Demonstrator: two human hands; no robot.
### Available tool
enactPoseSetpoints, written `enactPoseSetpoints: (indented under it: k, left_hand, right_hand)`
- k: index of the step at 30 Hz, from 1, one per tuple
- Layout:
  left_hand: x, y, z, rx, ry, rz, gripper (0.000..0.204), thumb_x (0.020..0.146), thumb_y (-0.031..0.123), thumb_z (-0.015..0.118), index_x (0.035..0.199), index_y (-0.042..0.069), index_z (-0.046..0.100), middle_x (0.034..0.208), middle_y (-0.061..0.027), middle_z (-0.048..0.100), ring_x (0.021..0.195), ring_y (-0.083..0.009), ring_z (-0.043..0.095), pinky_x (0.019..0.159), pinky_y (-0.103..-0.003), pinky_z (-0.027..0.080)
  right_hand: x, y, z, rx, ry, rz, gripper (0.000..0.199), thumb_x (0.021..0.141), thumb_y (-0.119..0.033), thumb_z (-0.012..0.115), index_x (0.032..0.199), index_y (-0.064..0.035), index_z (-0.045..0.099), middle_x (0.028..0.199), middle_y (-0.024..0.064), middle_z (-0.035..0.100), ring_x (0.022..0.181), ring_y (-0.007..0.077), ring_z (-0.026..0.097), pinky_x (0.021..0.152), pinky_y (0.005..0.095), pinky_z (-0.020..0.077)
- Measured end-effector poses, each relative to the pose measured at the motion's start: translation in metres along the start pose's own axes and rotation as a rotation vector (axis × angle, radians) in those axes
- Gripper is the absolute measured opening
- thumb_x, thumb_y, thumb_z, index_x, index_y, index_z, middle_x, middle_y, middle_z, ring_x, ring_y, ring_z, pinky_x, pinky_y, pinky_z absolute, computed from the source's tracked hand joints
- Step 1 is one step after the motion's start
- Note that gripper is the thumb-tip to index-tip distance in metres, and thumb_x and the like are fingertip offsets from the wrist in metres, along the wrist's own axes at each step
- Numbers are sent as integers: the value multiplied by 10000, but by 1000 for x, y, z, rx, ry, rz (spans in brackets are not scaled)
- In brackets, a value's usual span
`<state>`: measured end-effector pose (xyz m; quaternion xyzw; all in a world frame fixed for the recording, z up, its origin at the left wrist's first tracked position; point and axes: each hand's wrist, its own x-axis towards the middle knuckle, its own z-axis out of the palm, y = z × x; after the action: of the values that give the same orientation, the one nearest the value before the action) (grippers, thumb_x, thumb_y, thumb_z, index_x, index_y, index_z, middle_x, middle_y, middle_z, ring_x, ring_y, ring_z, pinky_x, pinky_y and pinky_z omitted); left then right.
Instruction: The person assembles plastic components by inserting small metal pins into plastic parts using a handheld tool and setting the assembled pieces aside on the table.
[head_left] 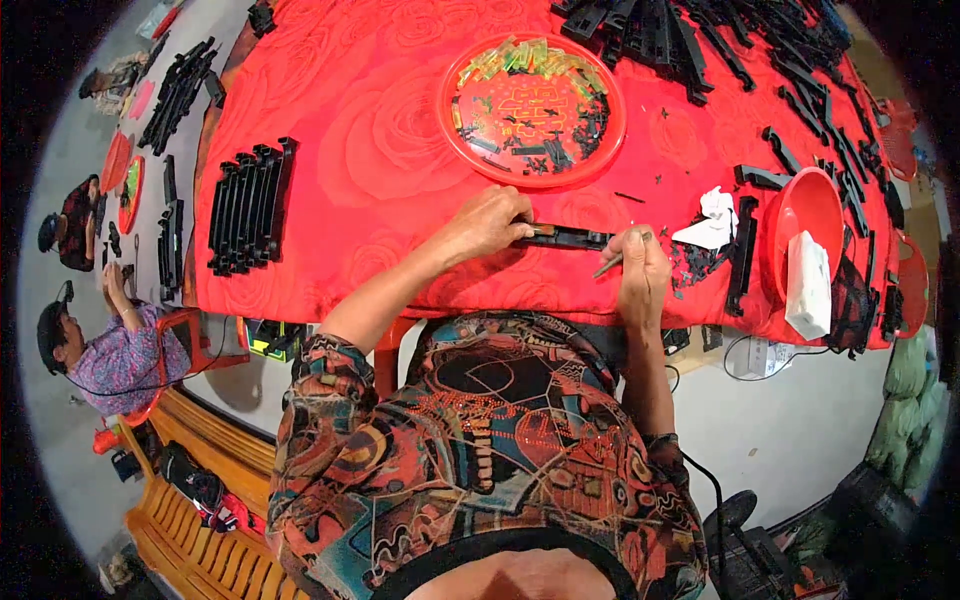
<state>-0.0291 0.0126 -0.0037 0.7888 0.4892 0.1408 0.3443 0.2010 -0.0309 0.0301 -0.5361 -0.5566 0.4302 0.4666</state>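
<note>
Left hand [490, 222] closing over end of black plastic strip [565, 238], pinning it flat on red tablecloth [350, 150] for steadiness. Right hand [640, 265] curling around thin tool [610, 265], probably blade, tip angling toward strip for trimming.

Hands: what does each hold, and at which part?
The left hand presses the left end of a black strip on the table. The right hand pinches a thin tool near its upper end.
</note>
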Motion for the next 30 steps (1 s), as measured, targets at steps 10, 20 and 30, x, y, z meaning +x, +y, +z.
enactPoseSetpoints:
  k: [10, 20, 30]
  left_hand:
    - [-11, 10, 1, 34, 26, 43, 202, 741, 197, 683, 869, 66, 599, 820, -115, 562, 865, -316, 541, 739, -427, 423]
    - [-18, 12, 10, 110, 126, 64, 220, 738, 160, 672, 895, 51, 562, 852, -126, 540, 842, -333, 521, 727, -439, 421]
    - [-24, 9, 16, 115, 170, 138, 244, 725, 141, 669, 904, 45, 534, 859, -125, 534, 845, -323, 513, 735, -425, 417]
  right_hand:
    - [71, 17, 24, -598, -571, -182, 178, 791, -150, 543, 885, -5, 581, 756, 174, 599, 741, 303, 617, 663, 406, 463]
    - [106, -3, 48, -677, -1194, -136, 236, 687, -178, 592, 823, 10, 551, 715, 179, 587, 643, 279, 562, 598, 388, 437]
    - [91, 1, 45, -742, -1170, -165, 314, 639, -186, 659, 858, 0, 531, 726, 158, 569, 685, 310, 564, 622, 404, 431]
